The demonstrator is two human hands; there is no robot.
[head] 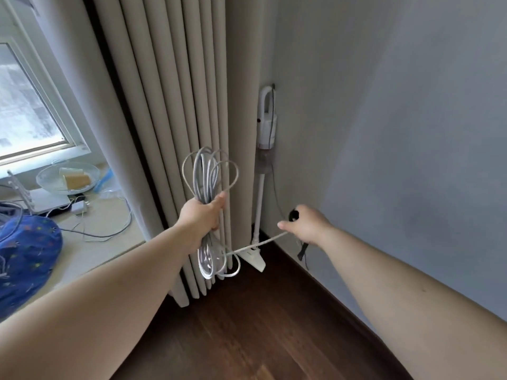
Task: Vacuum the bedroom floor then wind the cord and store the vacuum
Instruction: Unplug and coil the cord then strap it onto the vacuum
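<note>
While the left hand [203,218] clamps its fingers [216,224] round the cord [210,171] coil at centre frame, keeping loops gathered, the right hand [307,224] pinches the loose end taut.

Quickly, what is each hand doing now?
Left hand: closed on the coiled cord.
Right hand: closed on the cord's loose end.

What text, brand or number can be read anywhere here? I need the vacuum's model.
None is readable.
vacuum: no legible label or brand on its white body.
cord bundle: no print visible.
things on the windowsill: too blurred to show any text.
</note>
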